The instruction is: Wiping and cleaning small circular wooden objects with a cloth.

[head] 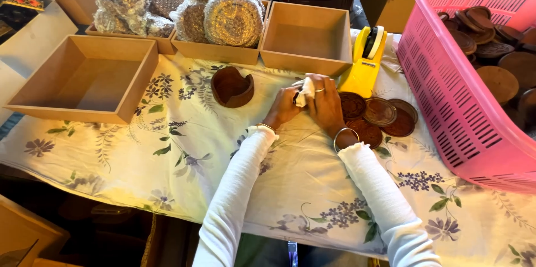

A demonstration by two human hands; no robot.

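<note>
My left hand [282, 108] and my right hand [326, 105] meet over the flowered tablecloth [167, 149], both closed on a small white crumpled cloth [305, 93]. Just right of my right hand lie several round brown carved wooden coasters [382, 113], overlapping on the cloth. A brown wooden coaster holder [231, 86] with a notched rim stands a little to the left of my left hand. Both arms wear white sleeves, and my right wrist has a metal bangle.
An empty shallow wooden box [33, 99] sits at left, another [307, 60] behind my hands. Boxes at the back hold bubble-wrapped round bundles [233, 18]. A yellow tape dispenser [365, 57] lies right of centre. A pink plastic basket [446, 94] of brown coasters fills the right.
</note>
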